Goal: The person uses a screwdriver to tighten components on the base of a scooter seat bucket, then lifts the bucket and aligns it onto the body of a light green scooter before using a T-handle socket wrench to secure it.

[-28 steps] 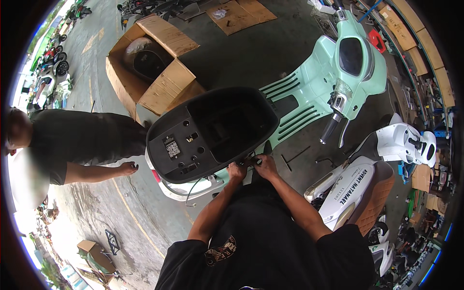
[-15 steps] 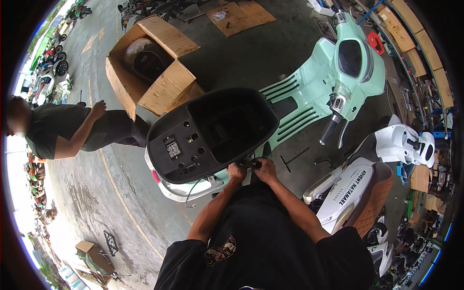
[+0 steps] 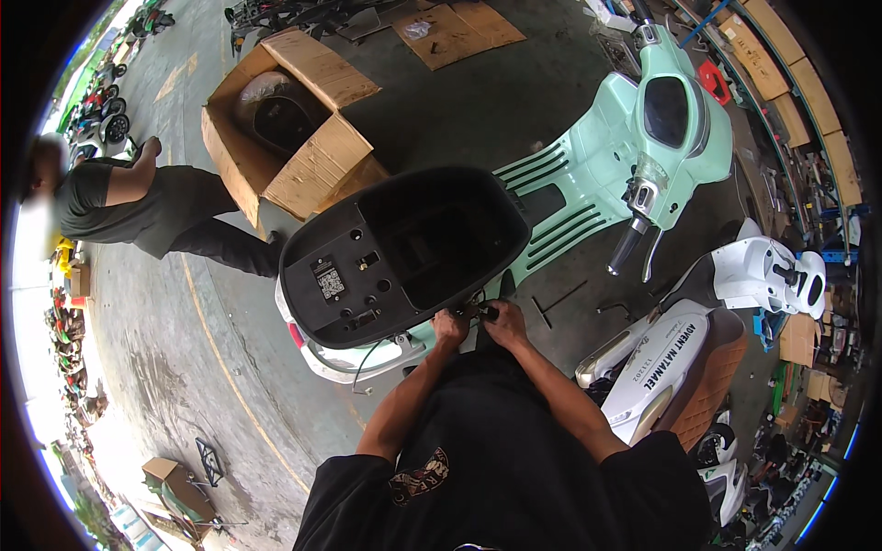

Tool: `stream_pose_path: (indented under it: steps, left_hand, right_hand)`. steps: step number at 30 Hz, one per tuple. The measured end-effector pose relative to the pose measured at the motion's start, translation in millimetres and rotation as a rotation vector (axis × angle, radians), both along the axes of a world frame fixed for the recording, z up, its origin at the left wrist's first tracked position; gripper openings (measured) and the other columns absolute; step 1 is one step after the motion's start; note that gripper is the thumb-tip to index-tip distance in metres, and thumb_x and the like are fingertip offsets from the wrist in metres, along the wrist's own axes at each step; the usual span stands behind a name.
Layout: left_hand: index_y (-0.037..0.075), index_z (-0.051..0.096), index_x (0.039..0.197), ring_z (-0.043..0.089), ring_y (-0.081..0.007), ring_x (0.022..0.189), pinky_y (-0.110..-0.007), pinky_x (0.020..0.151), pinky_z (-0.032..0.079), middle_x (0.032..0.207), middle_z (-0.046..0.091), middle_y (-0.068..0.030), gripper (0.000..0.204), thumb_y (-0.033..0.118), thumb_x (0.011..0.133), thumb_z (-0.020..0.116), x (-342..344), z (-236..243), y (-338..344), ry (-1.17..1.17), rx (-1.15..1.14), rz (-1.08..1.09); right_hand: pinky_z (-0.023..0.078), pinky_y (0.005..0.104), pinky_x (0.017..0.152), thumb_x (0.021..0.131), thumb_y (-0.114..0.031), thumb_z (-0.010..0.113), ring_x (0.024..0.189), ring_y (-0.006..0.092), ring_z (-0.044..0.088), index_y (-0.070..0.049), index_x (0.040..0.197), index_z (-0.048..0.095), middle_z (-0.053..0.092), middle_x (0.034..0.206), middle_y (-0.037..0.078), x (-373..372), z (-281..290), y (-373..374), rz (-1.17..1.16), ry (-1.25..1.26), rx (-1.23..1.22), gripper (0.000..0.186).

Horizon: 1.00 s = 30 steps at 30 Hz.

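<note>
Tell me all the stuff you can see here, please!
scooter: 1, mint green, centre to upper right, seat off.
under-seat tub: 1, black, open, on the green scooter's rear.
white scooter: 1, white with a brown seat, right side.
cardboard box: 1, brown, open, upper left, something dark wrapped inside.
flat cardboard sheet: 1, brown, on the floor at the top.
small cardboard box: 1, brown, lower left.
T-shaped tool: 1, dark, on the floor between the scooters.
other person: 1, dark clothes, bending at the left.
left hand: 1, at the tub's near edge, on small dark parts.
right hand: 1, beside it, touching the same parts.
</note>
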State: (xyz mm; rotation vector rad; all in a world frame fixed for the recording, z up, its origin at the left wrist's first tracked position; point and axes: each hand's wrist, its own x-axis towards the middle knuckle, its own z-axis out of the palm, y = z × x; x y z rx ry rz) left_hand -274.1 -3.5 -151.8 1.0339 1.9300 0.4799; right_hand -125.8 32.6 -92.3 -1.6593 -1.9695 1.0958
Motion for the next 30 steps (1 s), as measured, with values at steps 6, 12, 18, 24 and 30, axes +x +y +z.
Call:
stream_pose_path:
  steps: [6,12,18,24,30]
  left_hand:
    - [0.016,0.067,0.107,0.057,-0.0342,0.106,-0.046,0.09,0.042,0.108,0.065,-0.0119,0.043,0.048,0.079,0.064,2.6,18.4,4.9,-0.019,0.026,0.005]
    - [0.016,0.07,0.102,0.058,-0.0335,0.105,-0.046,0.09,0.042,0.105,0.067,-0.0113,0.038,0.046,0.079,0.064,2.0,25.0,5.0,-0.001,0.011,0.02]
    - [0.016,0.07,0.102,0.059,-0.0336,0.103,-0.045,0.09,0.042,0.104,0.067,-0.0122,0.039,0.047,0.079,0.064,2.6,25.2,6.2,-0.036,0.003,0.029]
    - [0.017,0.069,0.104,0.057,-0.0332,0.107,-0.046,0.092,0.04,0.109,0.066,-0.0117,0.042,0.05,0.079,0.063,1.5,16.1,4.5,0.013,-0.022,0.016]
    - [0.018,0.068,0.107,0.055,-0.0336,0.11,-0.046,0.093,0.039,0.112,0.064,-0.0112,0.045,0.052,0.078,0.062,1.2,14.7,4.1,-0.015,-0.023,0.001]
  right_hand:
    - [0.051,0.039,0.073,0.072,-0.016,0.065,0.084,0.0334,0.064,-0.007,0.092,0.069,0.067,0.088,0.015,0.3,-6.1,0.3,-0.022,0.021,0.059,0.022]
    - [0.051,0.0378,0.071,0.073,-0.015,0.066,0.08,0.0313,0.065,-0.007,0.09,0.069,0.067,0.085,0.014,-0.5,-6.2,3.3,0.004,0.019,-0.027,0.02]
    - [0.051,0.0374,0.069,0.071,-0.014,0.066,0.076,0.0302,0.065,-0.008,0.091,0.07,0.066,0.082,0.013,1.3,-15.3,-0.2,0.002,0.021,0.104,0.021]
    - [0.051,0.0384,0.07,0.071,-0.013,0.065,0.077,0.0308,0.064,-0.008,0.09,0.069,0.066,0.081,0.014,-1.0,-12.0,-0.5,-0.007,-0.023,0.074,0.02]
    - [0.051,0.0383,0.069,0.072,-0.018,0.069,0.077,0.0312,0.064,-0.007,0.088,0.07,0.066,0.082,0.014,-2.2,-6.2,1.0,-0.063,0.003,0.03,0.019]
